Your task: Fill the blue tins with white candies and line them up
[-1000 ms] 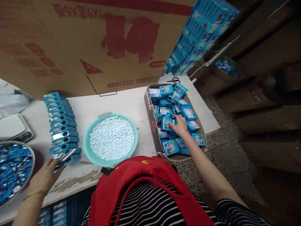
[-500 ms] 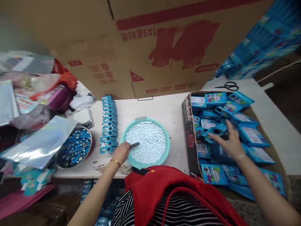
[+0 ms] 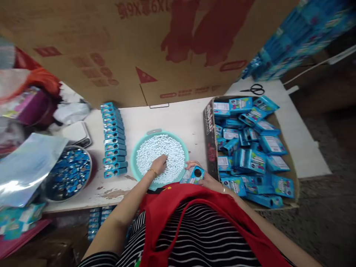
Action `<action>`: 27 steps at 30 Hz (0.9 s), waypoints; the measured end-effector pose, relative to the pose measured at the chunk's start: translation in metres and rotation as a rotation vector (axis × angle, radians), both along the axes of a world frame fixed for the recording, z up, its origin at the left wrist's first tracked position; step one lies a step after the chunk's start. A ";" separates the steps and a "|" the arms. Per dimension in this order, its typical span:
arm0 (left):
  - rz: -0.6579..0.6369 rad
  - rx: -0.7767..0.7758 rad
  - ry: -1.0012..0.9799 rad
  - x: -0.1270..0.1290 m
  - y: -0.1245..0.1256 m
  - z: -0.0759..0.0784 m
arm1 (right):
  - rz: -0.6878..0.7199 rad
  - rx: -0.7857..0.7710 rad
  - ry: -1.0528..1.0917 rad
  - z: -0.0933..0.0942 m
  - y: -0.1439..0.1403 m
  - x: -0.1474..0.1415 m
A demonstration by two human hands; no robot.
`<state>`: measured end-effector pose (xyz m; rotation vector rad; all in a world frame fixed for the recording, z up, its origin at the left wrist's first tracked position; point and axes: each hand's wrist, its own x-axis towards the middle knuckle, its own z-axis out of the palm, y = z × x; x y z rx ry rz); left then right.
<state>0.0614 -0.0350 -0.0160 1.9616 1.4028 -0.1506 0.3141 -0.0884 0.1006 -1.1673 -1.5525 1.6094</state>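
My left hand [image 3: 159, 165] is closed and presses into small white pellets [image 3: 155, 144] heaped in a turquoise bowl [image 3: 134, 163]. It grips a thin metal tool, mostly hidden now by the hand and pellets. Beside the bowl's right rim, my right hand [image 3: 207, 181] holds a small blue cardboard box [image 3: 196, 175], tilted, its end with a round dark hole facing up. To the bowl's left stands a row of similar blue boxes [image 3: 114, 146] with round holes; white pellets show at the hole of one near the front.
A shallow carton [image 3: 211, 148] of blue boxes sits at the right, black scissors [image 3: 256, 89] behind it. A large cardboard box [image 3: 125, 74] walls off the back. At left are a bowl of shiny blue pieces [image 3: 69, 174], a silvery sheet [image 3: 30, 167] and a white device [image 3: 76, 134].
My right hand has come left out of the carton with a blue box, to the bowl's edge. My left hand has moved from the bowl's rim into the pellets. The view has shifted.
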 end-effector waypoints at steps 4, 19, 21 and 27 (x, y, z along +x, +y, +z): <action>0.039 -0.001 -0.099 -0.002 0.002 0.002 | 0.006 -0.120 0.109 -0.003 0.004 0.007; -0.156 0.186 -0.259 -0.043 0.031 0.155 | -0.155 0.470 -0.463 -0.038 0.045 -0.007; -0.224 0.189 -0.195 -0.037 0.033 0.170 | -0.111 0.516 -0.454 -0.042 0.048 -0.017; -0.387 0.238 0.231 -0.007 0.035 0.213 | -0.086 0.613 -0.416 -0.051 0.048 -0.039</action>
